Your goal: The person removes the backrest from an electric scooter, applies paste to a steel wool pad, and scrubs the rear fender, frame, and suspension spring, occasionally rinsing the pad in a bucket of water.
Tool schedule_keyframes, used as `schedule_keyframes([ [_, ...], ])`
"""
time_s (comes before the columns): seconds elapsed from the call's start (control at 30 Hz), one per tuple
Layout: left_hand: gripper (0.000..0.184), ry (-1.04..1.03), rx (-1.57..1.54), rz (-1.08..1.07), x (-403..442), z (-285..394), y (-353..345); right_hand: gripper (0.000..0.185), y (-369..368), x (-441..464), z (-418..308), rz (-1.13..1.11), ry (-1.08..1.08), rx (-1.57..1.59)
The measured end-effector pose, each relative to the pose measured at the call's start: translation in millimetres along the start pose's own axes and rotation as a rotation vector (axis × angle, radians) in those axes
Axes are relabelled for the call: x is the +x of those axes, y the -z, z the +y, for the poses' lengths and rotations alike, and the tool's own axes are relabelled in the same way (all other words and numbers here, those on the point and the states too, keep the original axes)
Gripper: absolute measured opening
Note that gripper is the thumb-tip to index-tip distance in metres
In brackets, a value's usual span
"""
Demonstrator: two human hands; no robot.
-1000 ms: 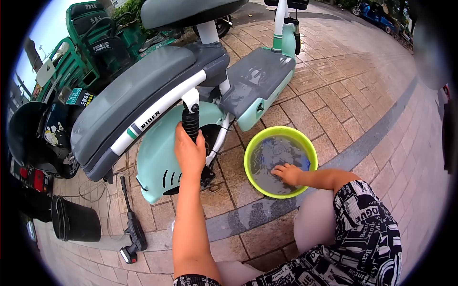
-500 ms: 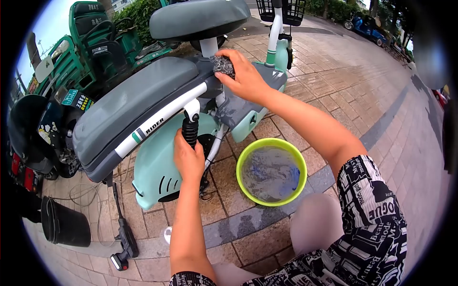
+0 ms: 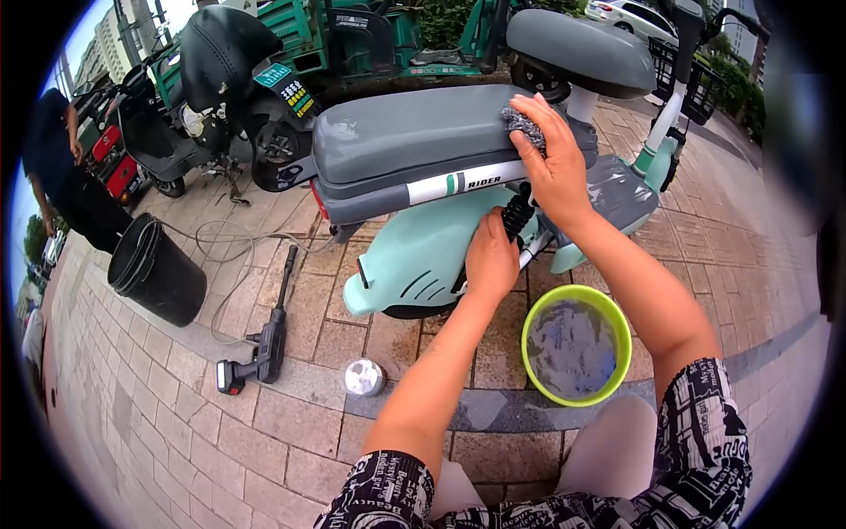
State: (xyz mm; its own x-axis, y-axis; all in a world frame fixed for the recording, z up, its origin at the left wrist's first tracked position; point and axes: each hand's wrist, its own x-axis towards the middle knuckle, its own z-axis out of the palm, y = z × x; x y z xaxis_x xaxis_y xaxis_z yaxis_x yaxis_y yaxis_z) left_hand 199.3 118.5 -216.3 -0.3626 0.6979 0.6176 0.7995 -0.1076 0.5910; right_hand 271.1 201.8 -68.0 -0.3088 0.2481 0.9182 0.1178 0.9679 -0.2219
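A mint-green electric scooter (image 3: pixel 432 238) stands in front of me, with a long grey rear seat (image 3: pixel 405 132) and a separate front saddle (image 3: pixel 577 44). My right hand (image 3: pixel 560 163) presses a dark grey, mesh-like scrubber (image 3: pixel 526 128) against the front end of the rear seat. Lower down, my left hand (image 3: pixel 493 260) is closed around the lower part of the black coil-spring shock absorber (image 3: pixel 518 216); some of its fingers are hidden. A yellow-green basin (image 3: pixel 624 339) of cloudy water sits on the paving below my right forearm.
A cordless pressure washer gun (image 3: pixel 264 344), its hose, a black bucket (image 3: pixel 159 273) and a small whitish container (image 3: pixel 364 377) are on the paving at left. Behind them are a parked dark scooter (image 3: pixel 220 97), a green cargo vehicle (image 3: pixel 370 40) and a person in dark clothes (image 3: pixel 66 167).
My view has turned left. The right hand has carried the scrubber from beside the saddle post onto the rear seat's front end. The left hand stays at the shock absorber.
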Motion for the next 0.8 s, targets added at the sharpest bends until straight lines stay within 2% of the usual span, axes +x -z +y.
schedule_keyframes([
  [0.1,0.063,-0.013,0.01,-0.041,-1.4,-4.7,1.0,0.035,-36.7,27.7,-65.0,-0.051,0.14,-0.002],
  [0.17,0.063,0.027,-0.011,-0.094,0.4,-2.4,5.6,0.038,-46.0,40.3,-83.3,-0.19,0.162,0.034],
  [0.2,0.063,0.016,-0.027,-0.075,-1.6,-3.9,6.4,0.036,-47.1,49.7,-89.5,-0.202,0.309,0.049],
  [0.23,0.061,0.002,-0.028,-0.046,-2.9,-6.5,4.3,0.036,-47.5,60.8,-94.3,-0.213,0.334,0.032],
  [0.3,0.059,-0.005,-0.06,-0.003,-0.8,-6.9,-1.7,0.033,-42.7,91.0,-118.6,-0.311,0.05,0.176],
  [0.33,0.059,0.049,-0.06,-0.045,0.2,-6.0,-2.3,0.037,-39.9,112.3,-139.4,-0.32,-0.13,0.361],
  [0.4,0.059,0.097,-0.07,-0.087,0.2,-9.6,-5.2,0.04,-57.9,152.6,-158.4,-0.171,-0.097,0.473],
  [0.43,0.059,0.098,-0.088,-0.078,0.6,-9.3,-0.5,0.04,-71.6,169.3,-168.1,-0.079,-0.002,0.525],
  [0.5,0.06,0.124,-0.145,-0.173,1.4,-10.4,5.8,0.034,-91.7,191.5,-189.3,-0.228,-0.086,0.73],
  [0.53,0.06,0.11,-0.153,-0.15,1.7,-13.6,3.6,0.034,-95.5,186.9,-194.3,-0.245,-0.078,0.718],
  [0.6,0.059,0.125,-0.169,-0.159,-1.5,-13.3,4.0,0.04,-101.7,162.4,-192.3,-0.18,-0.246,0.843],
  [0.63,0.059,0.132,-0.167,-0.17,1.3,-12.9,7.6,0.038,-94.2,153.4,-191.5,-0.217,-0.246,0.916],
  [0.7,0.058,0.127,-0.177,-0.146,1.8,-16.3,2.4,0.037,-68.4,134.7,-180.2,-0.381,-0.271,0.847],
  [0.8,0.057,0.105,-0.189,-0.142,0.9,-19.8,-0.6,0.04,-46.0,130.5,-161.8,-0.469,-0.098,0.374],
])
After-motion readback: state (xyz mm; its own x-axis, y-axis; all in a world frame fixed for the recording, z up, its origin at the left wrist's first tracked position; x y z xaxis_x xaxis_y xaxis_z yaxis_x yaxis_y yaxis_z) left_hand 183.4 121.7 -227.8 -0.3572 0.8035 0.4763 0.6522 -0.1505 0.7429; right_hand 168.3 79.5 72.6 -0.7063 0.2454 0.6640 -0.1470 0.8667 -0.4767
